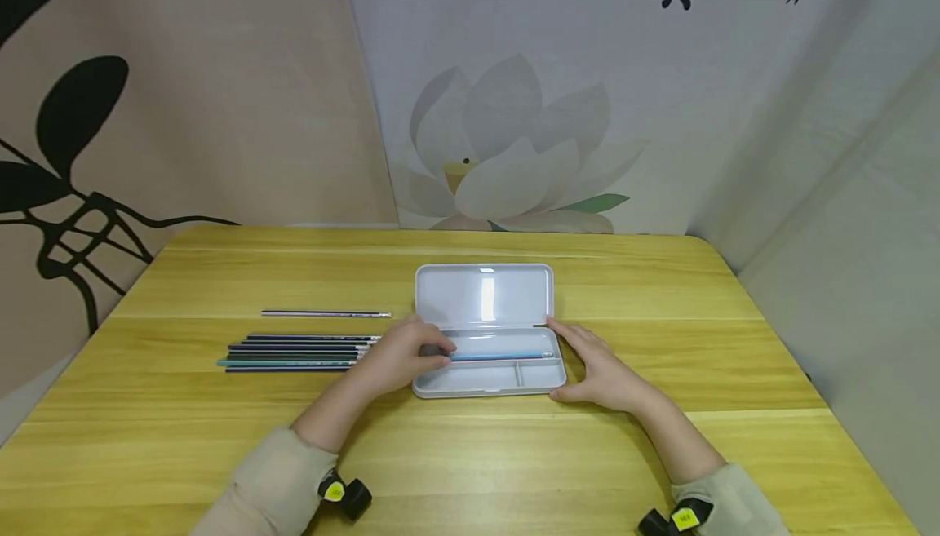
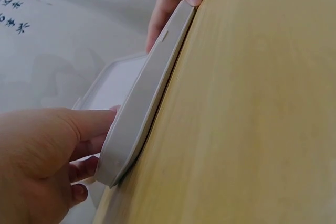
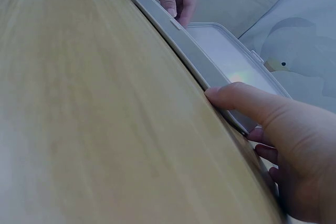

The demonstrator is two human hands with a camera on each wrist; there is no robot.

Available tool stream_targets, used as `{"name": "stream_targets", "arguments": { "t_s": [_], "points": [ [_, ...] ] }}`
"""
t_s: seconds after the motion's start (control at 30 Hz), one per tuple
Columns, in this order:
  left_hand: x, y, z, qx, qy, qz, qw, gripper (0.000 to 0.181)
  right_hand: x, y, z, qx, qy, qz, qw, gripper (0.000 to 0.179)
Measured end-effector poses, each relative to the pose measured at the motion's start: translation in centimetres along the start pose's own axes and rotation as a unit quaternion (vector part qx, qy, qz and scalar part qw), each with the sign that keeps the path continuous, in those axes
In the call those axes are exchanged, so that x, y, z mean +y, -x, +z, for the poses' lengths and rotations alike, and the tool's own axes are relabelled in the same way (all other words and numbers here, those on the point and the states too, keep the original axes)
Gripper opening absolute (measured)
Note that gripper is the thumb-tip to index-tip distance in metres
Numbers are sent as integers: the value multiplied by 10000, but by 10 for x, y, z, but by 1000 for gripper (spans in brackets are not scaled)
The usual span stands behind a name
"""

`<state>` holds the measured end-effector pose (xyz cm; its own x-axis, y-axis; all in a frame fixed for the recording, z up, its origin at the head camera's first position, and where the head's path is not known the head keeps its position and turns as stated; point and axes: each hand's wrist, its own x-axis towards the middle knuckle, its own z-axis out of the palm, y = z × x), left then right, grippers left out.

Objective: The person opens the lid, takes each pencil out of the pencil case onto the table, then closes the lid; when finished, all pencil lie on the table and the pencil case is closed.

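A white pencil case (image 1: 470, 378) lies open on the table, its lid (image 1: 448, 295) tipped back on the far side. One blue pencil (image 1: 503, 356) lies lengthwise in the case's long compartment. My left hand (image 1: 396, 356) reaches over the left end of the case and pinches the pencil's left end between thumb and fingers; that end is hidden by the fingertips. In the left wrist view, the left hand's (image 2: 58, 150) fingers dip behind the case's side wall (image 2: 131, 114). My right hand (image 1: 605, 373) grips the case's right end, thumb at the front corner, a finger at the hinge corner.
Left of the case, several dark pencils and a teal one (image 1: 282, 363) lie side by side, partly behind the left hand. A single pencil (image 1: 323, 313) lies apart, farther back. The wooden table (image 1: 514, 471) ends at a printed cloth backdrop (image 1: 294, 112).
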<state>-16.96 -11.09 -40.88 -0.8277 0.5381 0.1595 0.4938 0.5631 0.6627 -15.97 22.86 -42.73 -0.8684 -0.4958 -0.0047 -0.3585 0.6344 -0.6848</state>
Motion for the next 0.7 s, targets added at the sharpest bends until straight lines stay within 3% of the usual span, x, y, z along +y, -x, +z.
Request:
{"name": "stream_targets", "arguments": {
  "t_s": [0.27,0.7],
  "points": [
    [0,-2,2,-191,-48,54,9998,10,1,0,0,33,46,-56,10000,102],
    [8,-3,3,-347,-170,-401,9984,9,1,1,1,41,40,-21,10000,102]
  ]
}}
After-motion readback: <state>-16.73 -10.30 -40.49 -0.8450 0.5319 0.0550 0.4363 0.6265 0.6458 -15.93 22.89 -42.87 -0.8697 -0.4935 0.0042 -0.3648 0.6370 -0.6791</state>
